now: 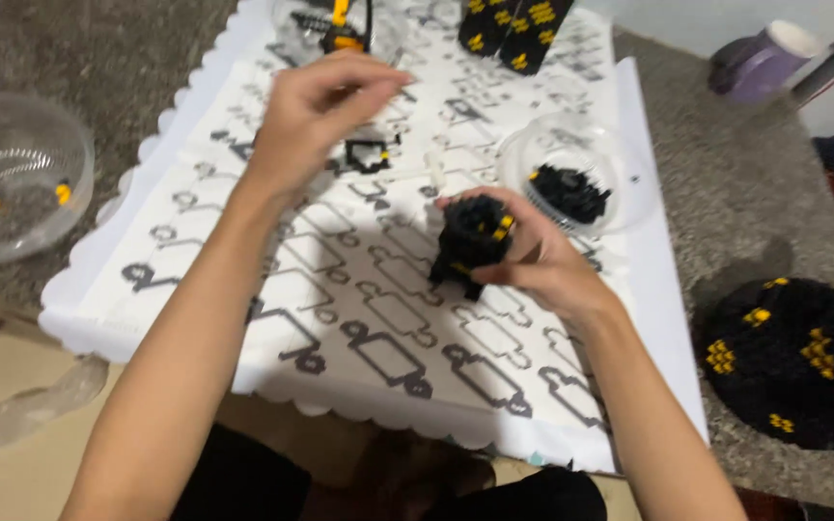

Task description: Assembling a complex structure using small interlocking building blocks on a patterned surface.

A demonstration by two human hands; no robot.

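R hand (533, 256) is wrapped round a black brick model (473, 243) w/ a few yellow bits, fingers clamped on its sides, holding it just above the patterned white mat (340, 318), roughly centre-right of it. L hand (325, 106) is up higher, over the far half of the mat, fingertips (383, 82) pinched together; it's motion-blurred, so can't tell if a small piece sits btwn them. Just under and beyond that hand, a small black-and-yellow sub-assembly (371, 152) lies on the mat, w/ a pale off-white piece (433, 166) beside it.

Right by the model, a clear plastic bowl (620, 207) holds a heap of black pieces (571, 191) plus a yellow one at the edge. Far left, off the mat on the grey carpet, another clear bowl (16, 174) w/ a couple of yellow pieces in it. Top of frame: a third clear container w/ a yellow-black build (342, 29), and two black slabs w/ yellow marks (514, 29). Far right on the carpet, a big dark domed build w/ yellow spots (803, 362). A purple cup (764, 58) sits at the top right corner.
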